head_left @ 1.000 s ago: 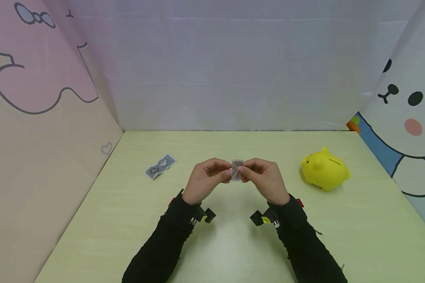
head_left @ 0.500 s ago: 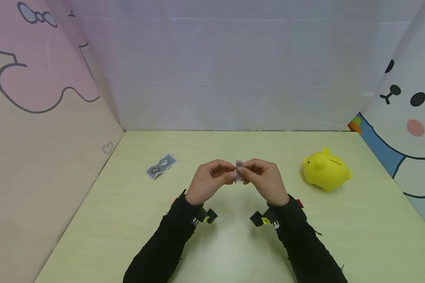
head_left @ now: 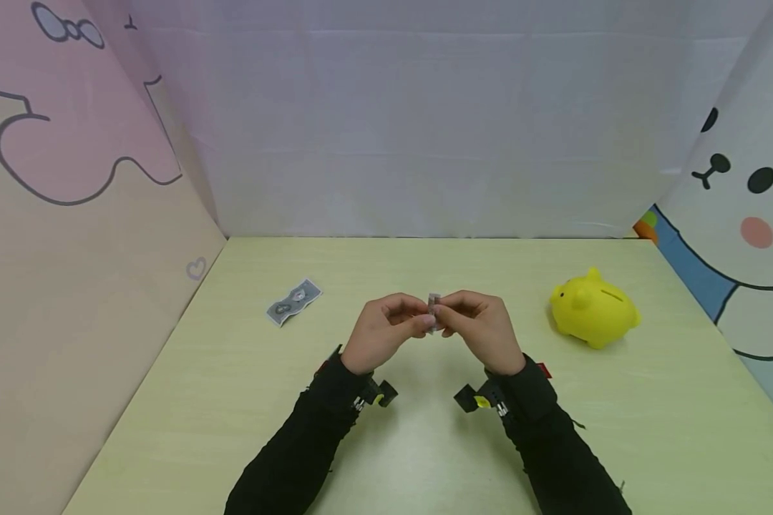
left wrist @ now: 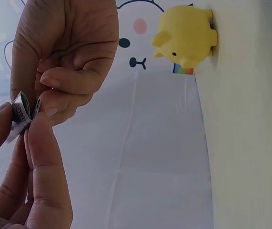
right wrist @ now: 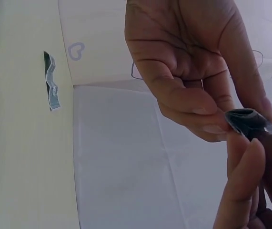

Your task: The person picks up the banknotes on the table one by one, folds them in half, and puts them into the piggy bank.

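Observation:
A small folded banknote (head_left: pixel 434 303) is pinched between both hands over the middle of the table. My left hand (head_left: pixel 389 331) grips its left side with thumb and fingertips, and my right hand (head_left: pixel 477 327) pinches the right side. In the left wrist view the folded banknote (left wrist: pixel 22 114) shows its layers at the edge, a thumb on one face. The right wrist view shows the banknote (right wrist: pixel 250 122) bent into a loop of several layers between the fingertips. Another banknote (head_left: pixel 294 302), creased and wavy, lies on the table to the left of my left hand.
A yellow piggy bank (head_left: pixel 594 309) with a slot on top stands on the right of the pale table (head_left: pixel 386 443). A white curtain (head_left: pixel 425 129) hangs behind the table's far edge. Printed cloth walls flank both sides.
The banknote has gone from a wider piece to a narrow folded strip. My left hand has moved slightly right, nearer the right hand, which stays almost still.

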